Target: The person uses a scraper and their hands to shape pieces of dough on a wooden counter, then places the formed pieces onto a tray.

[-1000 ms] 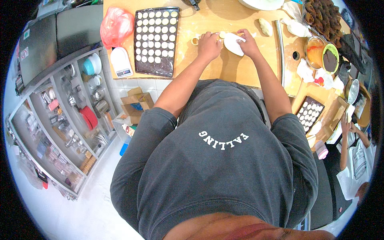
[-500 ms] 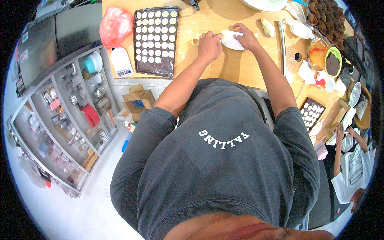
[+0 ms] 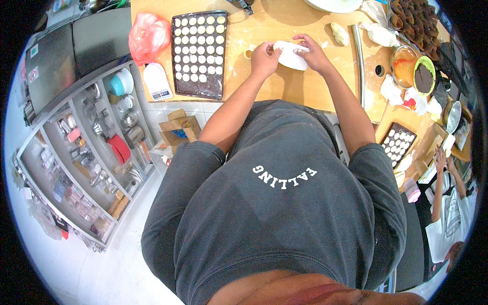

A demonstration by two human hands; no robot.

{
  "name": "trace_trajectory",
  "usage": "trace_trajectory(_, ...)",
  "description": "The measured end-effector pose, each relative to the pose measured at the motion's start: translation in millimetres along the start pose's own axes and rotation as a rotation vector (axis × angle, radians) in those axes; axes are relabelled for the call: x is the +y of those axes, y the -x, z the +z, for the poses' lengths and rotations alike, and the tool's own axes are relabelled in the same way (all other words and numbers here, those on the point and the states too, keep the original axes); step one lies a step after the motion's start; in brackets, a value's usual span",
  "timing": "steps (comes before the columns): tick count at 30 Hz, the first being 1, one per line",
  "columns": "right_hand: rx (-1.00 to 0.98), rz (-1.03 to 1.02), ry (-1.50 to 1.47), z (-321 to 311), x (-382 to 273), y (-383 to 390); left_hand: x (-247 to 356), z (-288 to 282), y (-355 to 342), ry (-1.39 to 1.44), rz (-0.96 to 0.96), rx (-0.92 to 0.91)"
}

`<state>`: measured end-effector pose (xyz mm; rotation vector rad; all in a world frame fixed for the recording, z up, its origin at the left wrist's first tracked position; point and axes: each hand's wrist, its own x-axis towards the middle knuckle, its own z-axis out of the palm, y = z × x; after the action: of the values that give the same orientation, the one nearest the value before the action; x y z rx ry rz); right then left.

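Note:
My right hand (image 3: pixel 315 56) grips a white, curved-edged scraper (image 3: pixel 291 57) just above the wooden table. At the scraper's left end, my left hand (image 3: pixel 265 60) has its fingers curled in a pinch; what they hold is too small and hidden to make out. A small ring cutter (image 3: pixel 248 54) lies just left of that hand. Further left is a dark baking tray (image 3: pixel 218 86) with rows of small pale dough rounds (image 3: pixel 201 49). A lump of pale dough (image 3: pixel 339 34) rests beyond my right hand, beside a long metal rolling pin (image 3: pixel 358 66).
A red plastic bag (image 3: pixel 149 35) and white scale (image 3: pixel 157 81) stand at the table's left. On the right are bowls (image 3: pixel 403 66), crumpled packets (image 3: pixel 390 91), dark moulds (image 3: pixel 413 28) and a smaller tray of rounds (image 3: pixel 397 143). A co-worker's arms (image 3: pixel 439 188) show at far right.
The scraper has shifted and turned slightly between my hands. The pale round seen by my left fingers earlier is now hard to make out. The co-worker's hands have moved a little.

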<state>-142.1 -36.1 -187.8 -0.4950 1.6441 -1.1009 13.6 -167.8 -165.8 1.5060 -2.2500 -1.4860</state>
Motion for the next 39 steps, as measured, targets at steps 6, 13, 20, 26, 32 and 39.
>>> trace_trajectory(6, 0.033, -0.073, -0.042, 12.4, -3.1, 30.3, 11.1, -25.1, 19.7, -0.024, -0.004, -0.059)
trace_trajectory(13, 0.014, -0.045, -0.050, 52.3, -9.4, 58.2, -20.3, -52.7, 49.2, 0.098, -0.028, 0.016)
trace_trajectory(20, 0.001, -0.004, 0.004, 109.1, 7.9, 66.6, -63.6, -88.5, 82.9, 0.099, 0.006, 0.055)
trace_trajectory(26, 0.093, -0.040, 0.247, 178.2, 4.5, 71.9, -106.2, -135.8, 102.0, -0.124, 0.027, 0.055)
trace_trajectory(32, 0.145, -0.034, 0.533, 239.8, 13.9, 71.6, -146.5, -186.1, 90.6, -0.128, 0.094, -0.029)
trace_trajectory(39, 0.267, 0.038, 0.867, 272.6, 14.0, 71.8, -186.2, -248.2, 76.7, 0.059, 0.181, -0.105)
